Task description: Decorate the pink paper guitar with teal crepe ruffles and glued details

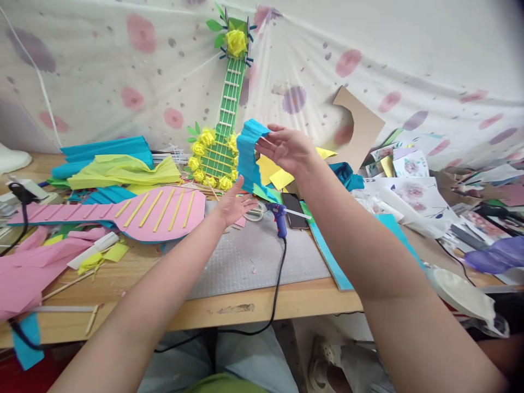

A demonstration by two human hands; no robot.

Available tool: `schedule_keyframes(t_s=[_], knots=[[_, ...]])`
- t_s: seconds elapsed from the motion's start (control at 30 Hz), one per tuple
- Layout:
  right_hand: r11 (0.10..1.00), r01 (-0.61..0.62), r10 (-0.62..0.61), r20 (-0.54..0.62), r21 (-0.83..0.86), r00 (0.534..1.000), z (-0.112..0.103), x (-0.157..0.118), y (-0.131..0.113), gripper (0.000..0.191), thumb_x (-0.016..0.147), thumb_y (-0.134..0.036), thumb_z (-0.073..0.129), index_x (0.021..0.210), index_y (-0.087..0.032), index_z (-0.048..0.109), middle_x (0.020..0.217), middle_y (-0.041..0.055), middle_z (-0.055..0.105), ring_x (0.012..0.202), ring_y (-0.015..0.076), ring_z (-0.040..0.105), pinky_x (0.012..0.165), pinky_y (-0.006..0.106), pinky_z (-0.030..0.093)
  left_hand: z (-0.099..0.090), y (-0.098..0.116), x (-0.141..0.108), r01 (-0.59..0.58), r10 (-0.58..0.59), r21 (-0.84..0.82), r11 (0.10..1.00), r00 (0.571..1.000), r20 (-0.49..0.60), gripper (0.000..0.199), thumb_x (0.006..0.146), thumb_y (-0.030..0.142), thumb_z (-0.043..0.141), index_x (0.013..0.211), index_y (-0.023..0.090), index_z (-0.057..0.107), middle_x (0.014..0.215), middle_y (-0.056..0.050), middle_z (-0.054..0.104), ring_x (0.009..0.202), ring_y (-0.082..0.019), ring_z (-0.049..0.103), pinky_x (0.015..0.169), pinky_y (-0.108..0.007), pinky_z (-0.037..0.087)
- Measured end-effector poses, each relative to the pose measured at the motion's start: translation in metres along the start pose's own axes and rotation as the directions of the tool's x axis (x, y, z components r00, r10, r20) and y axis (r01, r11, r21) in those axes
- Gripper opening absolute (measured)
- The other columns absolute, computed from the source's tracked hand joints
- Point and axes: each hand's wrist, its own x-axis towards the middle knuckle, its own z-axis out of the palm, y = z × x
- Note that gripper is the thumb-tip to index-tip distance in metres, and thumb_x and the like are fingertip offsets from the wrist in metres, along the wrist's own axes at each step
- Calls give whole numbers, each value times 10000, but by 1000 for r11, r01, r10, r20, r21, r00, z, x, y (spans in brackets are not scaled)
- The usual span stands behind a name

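Note:
My right hand (pixel 289 148) is raised above the desk with its fingers closed on the upper end of a blue crepe paper strip (pixel 248 155). The strip hangs down, lightly wrinkled. My left hand (pixel 232 208) is lower, palm up with fingers stretched out. Its thumb is close to the strip's lower part; whether they touch I cannot tell. Behind the strip leans a green paper guitar (pixel 225 125) with yellow paper flowers and white strings. Left of my left hand lies a pink guitar-shaped cutout (pixel 164 213) with yellow strips across it.
A purple glue gun (pixel 280 218) with its cord lies on the grey cutting mat (pixel 254 262), beside a phone (pixel 295 210). Yellow crepe paper (pixel 123 170) and pink paper (pixel 41 267) lie at left. A brown cardboard offcut (pixel 362 125) and papers (pixel 413 191) stand at right.

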Motion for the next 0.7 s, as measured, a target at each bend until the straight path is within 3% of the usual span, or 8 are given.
schedule_keyframes(t_s=[0.1,0.2,0.3,0.37,0.47,0.53,0.6,0.7], knots=[[995,-41,33,82,91,996,27,-5,0,209,709,-42,442,877,-166,454,776,-25,573,898,125,597,882,392,468,3,10,-8,-150,150,48,988,989,-5,453,775,486,517,1140,219,483,1105,-118,565,1010,-246,581,861,-442,473],[985,-113,94,139,134,986,46,-6,5,185,743,-12,386,847,-153,448,744,-26,557,853,99,607,877,338,469,5,28,-18,-351,353,53,935,935,-41,307,791,306,551,1087,230,521,1036,-43,611,977,-201,590,832,-416,501],[992,-109,98,153,61,983,52,-9,23,170,759,-37,429,880,-151,466,769,-12,566,845,101,600,878,326,461,0,48,-27,-428,427,11,904,899,-102,196,811,243,512,988,187,574,932,-37,644,896,-167,608,773,-352,529],[997,-69,75,158,-42,985,49,-14,43,177,748,-93,514,910,-162,490,812,2,583,868,114,584,886,322,451,-11,57,-32,-407,402,-5,913,904,-145,170,824,239,483,929,164,594,844,-38,653,802,-152,621,690,-304,544],[975,-58,93,154,-216,984,44,-27,80,245,764,-328,580,979,-220,533,1035,16,588,1039,146,516,931,334,409,-31,63,-37,-329,315,-37,944,927,-202,195,852,257,430,871,173,606,742,-24,646,666,-120,613,558,-232,532],[969,-160,198,204,-187,959,43,-37,103,313,809,-478,472,990,-233,546,1061,27,592,1066,157,510,914,346,415,-43,63,-40,-247,224,-76,966,948,-225,217,864,268,405,850,187,606,692,-18,634,620,-107,607,478,-182,497],[947,-312,322,299,-82,898,44,-44,122,403,815,-554,403,972,-213,552,978,51,622,983,169,561,853,351,452,-52,62,-41,-139,112,-97,986,963,-243,210,863,266,411,830,187,603,661,-19,620,591,-102,604,411,-143,450],[900,-430,378,370,69,849,47,-48,140,292,796,-474,503,901,-206,551,812,20,632,781,137,605,765,316,489,-61,62,-39,-2,-22,-88,996,960,-279,168,842,194,437,780,160,589,611,-23,599,523,-94,585,354,-125,404]])
